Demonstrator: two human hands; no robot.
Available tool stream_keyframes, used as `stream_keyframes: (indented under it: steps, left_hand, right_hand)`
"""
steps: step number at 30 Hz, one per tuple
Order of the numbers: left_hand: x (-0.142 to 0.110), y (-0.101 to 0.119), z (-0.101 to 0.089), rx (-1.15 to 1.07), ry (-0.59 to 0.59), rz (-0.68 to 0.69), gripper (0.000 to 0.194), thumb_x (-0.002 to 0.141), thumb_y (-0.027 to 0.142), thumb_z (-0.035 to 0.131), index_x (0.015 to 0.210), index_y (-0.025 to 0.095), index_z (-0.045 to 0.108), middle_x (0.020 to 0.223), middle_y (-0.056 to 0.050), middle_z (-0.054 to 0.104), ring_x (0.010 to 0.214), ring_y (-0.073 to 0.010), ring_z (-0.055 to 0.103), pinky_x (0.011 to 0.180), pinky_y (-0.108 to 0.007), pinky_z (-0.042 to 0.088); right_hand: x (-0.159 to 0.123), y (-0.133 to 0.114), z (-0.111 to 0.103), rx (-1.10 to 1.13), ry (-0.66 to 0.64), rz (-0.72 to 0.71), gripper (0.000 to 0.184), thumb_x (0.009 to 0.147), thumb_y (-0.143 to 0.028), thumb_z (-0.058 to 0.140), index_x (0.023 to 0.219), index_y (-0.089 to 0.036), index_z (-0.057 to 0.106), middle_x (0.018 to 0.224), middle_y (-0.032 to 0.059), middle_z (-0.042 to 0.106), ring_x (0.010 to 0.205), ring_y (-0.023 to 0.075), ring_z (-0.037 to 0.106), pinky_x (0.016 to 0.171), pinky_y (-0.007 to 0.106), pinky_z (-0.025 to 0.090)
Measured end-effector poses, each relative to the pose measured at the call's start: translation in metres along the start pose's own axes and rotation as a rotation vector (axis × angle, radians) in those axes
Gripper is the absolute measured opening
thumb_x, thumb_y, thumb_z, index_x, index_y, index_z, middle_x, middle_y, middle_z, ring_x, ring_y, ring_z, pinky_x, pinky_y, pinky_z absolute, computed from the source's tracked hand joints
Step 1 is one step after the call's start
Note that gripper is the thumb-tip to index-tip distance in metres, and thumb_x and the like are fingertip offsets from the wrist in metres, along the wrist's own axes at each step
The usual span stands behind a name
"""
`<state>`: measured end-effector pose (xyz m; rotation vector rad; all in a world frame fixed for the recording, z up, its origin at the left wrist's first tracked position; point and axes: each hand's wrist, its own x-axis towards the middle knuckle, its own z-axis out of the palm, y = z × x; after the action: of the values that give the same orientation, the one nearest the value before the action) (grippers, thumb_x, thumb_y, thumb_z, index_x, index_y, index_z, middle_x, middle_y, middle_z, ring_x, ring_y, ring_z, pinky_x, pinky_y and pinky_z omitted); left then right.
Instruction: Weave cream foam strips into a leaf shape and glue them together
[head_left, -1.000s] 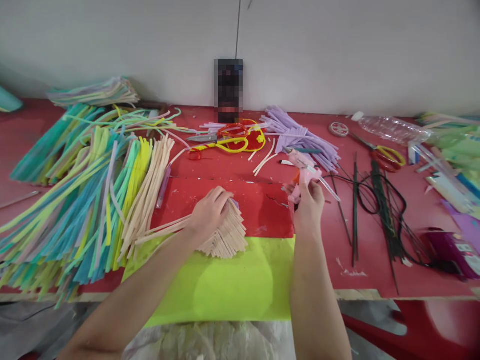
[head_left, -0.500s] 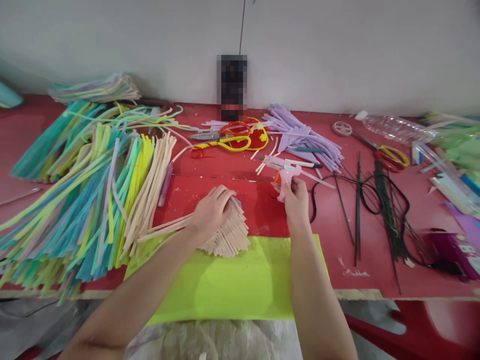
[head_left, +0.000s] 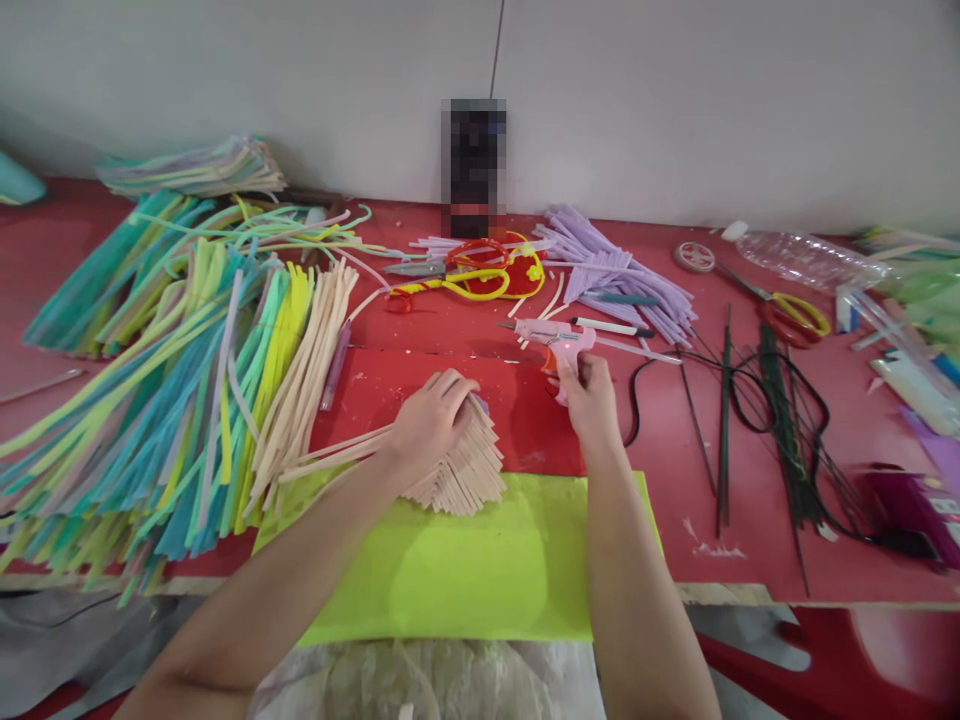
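Note:
My right hand grips a pink hot glue gun by its handle, its nozzle pointing left above the red tabletop. A clear glue stick juts from the gun's back end. With its fingers closed, my left hand holds down a leaf-shaped piece of beige pipe cleaners, laid side by side in a slanted, feathered pattern. A bit of purple shows at the top of this piece, beside my fingers. Part of the piece lies under my palm, and loose beige ends stick out to the left.
Bundles of coloured pipe cleaners cover the left side. Scissors and purple pipe cleaners lie behind. To the right are dark stems, a black cord, more scissors and a plastic bottle. A yellow-green sheet lies in front.
The glue gun has turned a little in my right hand and its nozzle has shifted left. My left hand stays on the beige piece. The whole view has moved slightly.

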<state>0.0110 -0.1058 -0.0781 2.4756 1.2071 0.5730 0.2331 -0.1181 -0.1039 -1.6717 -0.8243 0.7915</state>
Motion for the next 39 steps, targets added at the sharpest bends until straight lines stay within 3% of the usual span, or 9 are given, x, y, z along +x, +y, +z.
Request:
stream_keyframes:
  steps: [4,9,15,28,35,39]
  left_hand:
    - [0.0,-0.001,0.0,-0.005,0.025,0.022,0.022,0.086,0.01,0.05,0.106,0.019,0.056,0.101,-0.004,0.061,0.096,-0.0182,0.059,0.08,-0.03,0.051]
    - [-0.002,-0.003,0.001,-0.011,0.058,0.132,0.025,0.087,0.01,0.049,0.11,0.017,0.057,0.106,-0.006,0.059,0.095,-0.0172,0.06,0.078,-0.029,0.051]
    - [-0.002,-0.005,0.001,-0.012,-0.03,0.211,0.025,0.091,0.013,0.046,0.11,0.02,0.059,0.11,-0.007,0.056,0.095,-0.0176,0.059,0.08,-0.031,0.05]
    - [-0.002,-0.005,-0.002,-0.069,-0.078,0.198,0.019,0.092,0.013,0.044,0.102,0.019,0.059,0.107,-0.005,0.057,0.093,-0.0172,0.059,0.079,-0.031,0.048]
    - [-0.001,-0.002,-0.006,-0.084,-0.088,0.186,0.02,0.092,0.012,0.043,0.099,0.018,0.06,0.104,-0.006,0.059,0.09,-0.0169,0.059,0.077,-0.031,0.048]
    - [0.0,-0.001,-0.007,-0.094,-0.095,0.184,0.017,0.091,0.012,0.046,0.098,0.019,0.06,0.104,-0.005,0.059,0.09,-0.0169,0.059,0.077,-0.031,0.048]
  right_hand:
    - [-0.001,-0.002,0.0,0.021,-0.007,0.013,0.048,0.073,-0.06,0.06,0.098,-0.021,0.047,0.087,0.0018,0.062,0.081,0.0174,0.067,0.05,0.021,0.044]
    - [-0.002,-0.001,0.0,0.017,0.002,-0.013,0.046,0.073,-0.059,0.06,0.098,-0.022,0.048,0.085,0.0016,0.061,0.079,0.0173,0.066,0.048,0.021,0.042]
    - [-0.006,-0.003,0.002,0.008,-0.065,-0.046,0.043,0.076,-0.057,0.059,0.098,-0.022,0.048,0.079,-0.0002,0.061,0.07,0.0148,0.063,0.048,0.022,0.04]
    - [-0.005,0.0,0.001,-0.13,-0.059,-0.061,0.038,0.081,-0.056,0.054,0.099,-0.023,0.047,0.085,0.002,0.064,0.079,0.018,0.065,0.061,0.028,0.044]
    - [-0.009,-0.007,0.001,-0.247,-0.118,-0.148,0.034,0.085,-0.055,0.048,0.098,-0.023,0.048,0.07,0.0005,0.064,0.067,0.017,0.063,0.06,0.03,0.044]
    - [-0.012,-0.011,0.006,-0.16,-0.162,-0.109,0.036,0.083,-0.056,0.05,0.098,-0.023,0.048,0.075,0.0026,0.068,0.063,0.0164,0.065,0.055,0.028,0.046]
